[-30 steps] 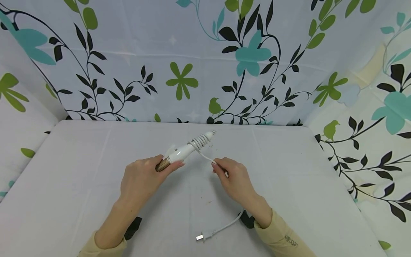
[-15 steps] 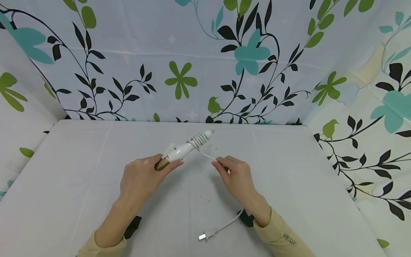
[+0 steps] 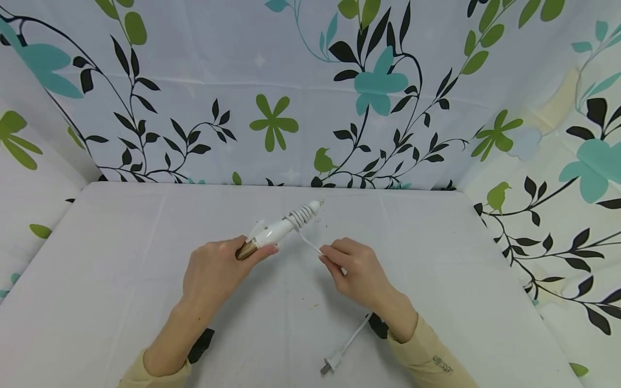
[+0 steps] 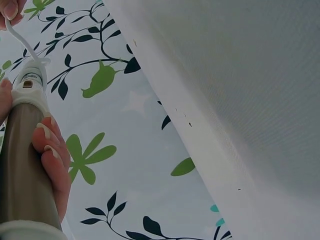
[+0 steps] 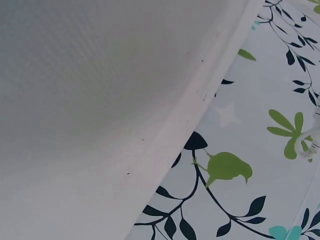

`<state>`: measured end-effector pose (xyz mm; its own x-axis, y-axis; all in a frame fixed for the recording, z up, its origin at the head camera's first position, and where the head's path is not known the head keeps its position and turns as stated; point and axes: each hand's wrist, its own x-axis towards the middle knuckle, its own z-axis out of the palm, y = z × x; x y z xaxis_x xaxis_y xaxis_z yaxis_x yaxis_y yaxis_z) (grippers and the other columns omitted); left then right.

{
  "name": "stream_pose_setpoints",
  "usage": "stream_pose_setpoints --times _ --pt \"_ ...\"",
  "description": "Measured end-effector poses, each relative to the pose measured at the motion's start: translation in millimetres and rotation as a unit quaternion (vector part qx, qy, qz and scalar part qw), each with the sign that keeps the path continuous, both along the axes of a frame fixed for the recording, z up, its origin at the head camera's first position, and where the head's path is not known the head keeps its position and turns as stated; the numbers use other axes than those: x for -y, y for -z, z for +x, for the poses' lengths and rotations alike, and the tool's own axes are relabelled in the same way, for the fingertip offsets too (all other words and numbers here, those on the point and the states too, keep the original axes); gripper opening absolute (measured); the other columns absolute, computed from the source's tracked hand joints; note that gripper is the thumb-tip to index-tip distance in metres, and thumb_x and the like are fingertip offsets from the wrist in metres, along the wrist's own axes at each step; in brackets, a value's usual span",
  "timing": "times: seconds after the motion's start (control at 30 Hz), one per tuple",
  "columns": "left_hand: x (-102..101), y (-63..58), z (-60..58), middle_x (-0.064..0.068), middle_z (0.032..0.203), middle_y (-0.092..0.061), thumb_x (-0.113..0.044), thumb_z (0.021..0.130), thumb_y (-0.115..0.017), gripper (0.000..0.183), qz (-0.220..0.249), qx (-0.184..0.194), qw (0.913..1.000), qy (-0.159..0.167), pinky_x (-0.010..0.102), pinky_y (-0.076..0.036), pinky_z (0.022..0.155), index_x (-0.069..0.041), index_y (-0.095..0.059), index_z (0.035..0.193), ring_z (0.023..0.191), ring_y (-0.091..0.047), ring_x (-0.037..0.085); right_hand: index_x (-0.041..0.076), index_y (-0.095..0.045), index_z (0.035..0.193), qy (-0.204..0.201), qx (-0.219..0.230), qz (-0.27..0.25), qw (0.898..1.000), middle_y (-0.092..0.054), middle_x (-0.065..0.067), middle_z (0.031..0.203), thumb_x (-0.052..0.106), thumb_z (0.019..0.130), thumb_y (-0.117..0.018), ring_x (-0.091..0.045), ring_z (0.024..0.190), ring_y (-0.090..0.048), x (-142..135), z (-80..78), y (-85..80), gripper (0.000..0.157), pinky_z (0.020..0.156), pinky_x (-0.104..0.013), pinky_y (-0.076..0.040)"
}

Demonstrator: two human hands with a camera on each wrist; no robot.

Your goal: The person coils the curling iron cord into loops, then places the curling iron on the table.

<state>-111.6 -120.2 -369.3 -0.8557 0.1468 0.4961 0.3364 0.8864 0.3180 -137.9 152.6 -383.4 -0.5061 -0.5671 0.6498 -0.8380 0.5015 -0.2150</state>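
Observation:
A curling iron with a white handle and a bronze barrel is held above the table, tilted up to the right. My left hand grips it round the barrel, fingers showing along the barrel's side in the left wrist view. Several turns of the white cord are wound round the handle's far end. My right hand pinches the cord a short way from the coil, between thumb and forefinger. Below that hand the cord's free end hangs, with a two-pin plug. The right wrist view catches only part of the coil.
A white cloth covers the table, with small dark specks on it. Patterned curtains with leaves and birds rise behind and at both sides. Dark pieces show beside both wrists.
My right hand has turned slightly, and the cord between it and the coil now slopes more steeply. The hanging plug has swung to the right and a little lower. My left hand stays nearly still.

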Motion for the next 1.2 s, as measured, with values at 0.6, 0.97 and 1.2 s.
stream_pose_setpoints --times 0.6,0.97,1.2 --pt "-1.7 4.3 2.2 -0.010 0.053 -0.024 -0.073 0.084 -0.058 0.063 -0.069 0.054 0.9942 0.062 0.022 -0.020 0.046 -0.018 -0.038 0.058 0.047 -0.025 0.006 0.006 -0.073 0.090 0.052 -0.142 0.109 0.982 -0.066 -0.003 0.081 -0.014 0.073 -0.077 -0.019 0.071 -0.052 -7.9 -0.4 -13.2 0.027 0.067 -0.029 -0.046" --pt "-7.2 8.5 2.0 -0.010 0.052 -0.022 -0.058 0.078 -0.078 0.058 -0.126 0.057 0.9805 0.140 0.020 -0.014 0.048 -0.019 -0.039 0.060 0.047 -0.020 0.003 0.007 -0.074 0.089 0.035 -0.144 0.110 0.983 -0.066 -0.003 0.086 -0.013 0.076 -0.075 -0.020 0.078 -0.055 -10.6 -0.2 -14.4 0.024 0.070 -0.030 -0.046" --pt "-7.4 9.1 2.9 -0.012 0.052 -0.024 -0.060 0.081 -0.074 0.057 -0.144 0.040 0.9718 0.183 0.019 -0.015 0.048 -0.020 -0.039 0.060 0.047 -0.021 0.001 0.010 -0.074 0.087 0.014 -0.122 0.113 0.986 -0.067 -0.002 0.088 -0.017 0.076 -0.071 -0.019 0.081 -0.055 -11.1 0.8 -16.1 0.029 0.075 -0.029 -0.048"
